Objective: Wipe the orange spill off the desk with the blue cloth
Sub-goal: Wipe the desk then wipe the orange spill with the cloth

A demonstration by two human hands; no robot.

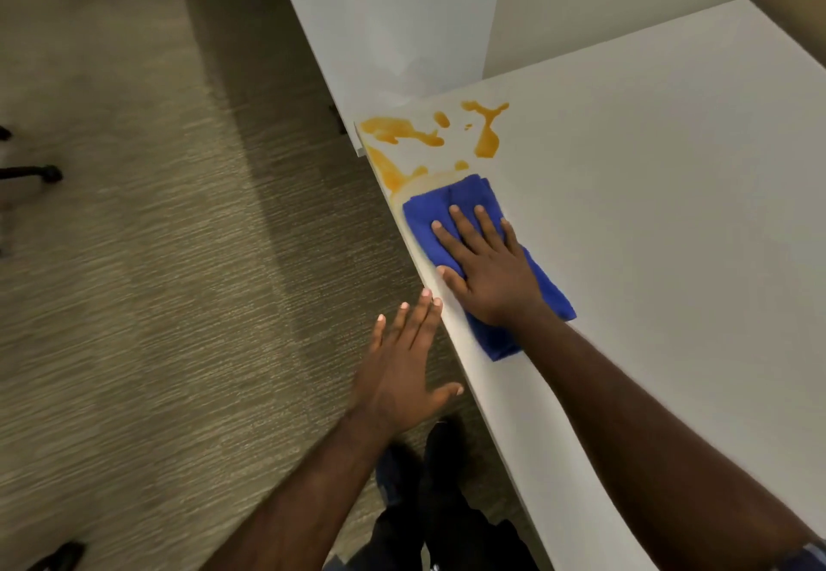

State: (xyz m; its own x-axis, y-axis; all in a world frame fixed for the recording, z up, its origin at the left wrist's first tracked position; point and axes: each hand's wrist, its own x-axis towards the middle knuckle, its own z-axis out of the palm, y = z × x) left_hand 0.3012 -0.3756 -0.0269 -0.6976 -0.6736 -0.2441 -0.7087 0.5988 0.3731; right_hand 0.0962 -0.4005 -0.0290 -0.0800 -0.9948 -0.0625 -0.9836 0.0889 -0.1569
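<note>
An orange spill (pixel 404 132) lies in several blotches at the near-left corner of the white desk (pixel 670 195), reaching the desk's left edge. A folded blue cloth (pixel 429 217) lies flat on the desk just below the spill, its top edge touching a smeared wet patch. My right hand (pixel 487 266) presses flat on the cloth with fingers spread. My left hand (pixel 404 369) hovers open beside the desk's left edge, over the carpet, holding nothing.
The desk's left edge runs diagonally from upper left to lower right. A white panel (pixel 380 16) rises behind the corner. Grey carpet (pixel 156 235) covers the floor at left, with chair casters (pixel 49 173) at the far left. My dark shoes (pixel 429 458) show below.
</note>
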